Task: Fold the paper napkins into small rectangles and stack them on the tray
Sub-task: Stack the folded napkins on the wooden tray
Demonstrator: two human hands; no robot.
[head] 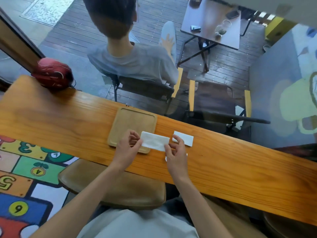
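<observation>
A white paper napkin (154,141), folded into a long rectangle, is held between both hands just above the counter, over the right front corner of the wooden tray (120,124). My left hand (127,148) pinches its left end and my right hand (175,152) pinches its right end. The tray's inside holds nothing. Another white napkin (186,139) lies flat on the counter to the right, partly behind my right hand. A white scrap of a third napkin (166,158) peeks out under my right hand.
The long wooden counter (240,165) runs along a window. A red cap (52,73) sits at its far left. A wooden stool (111,186) stands below me. Behind the glass a person sits on a chair, with a small table beyond.
</observation>
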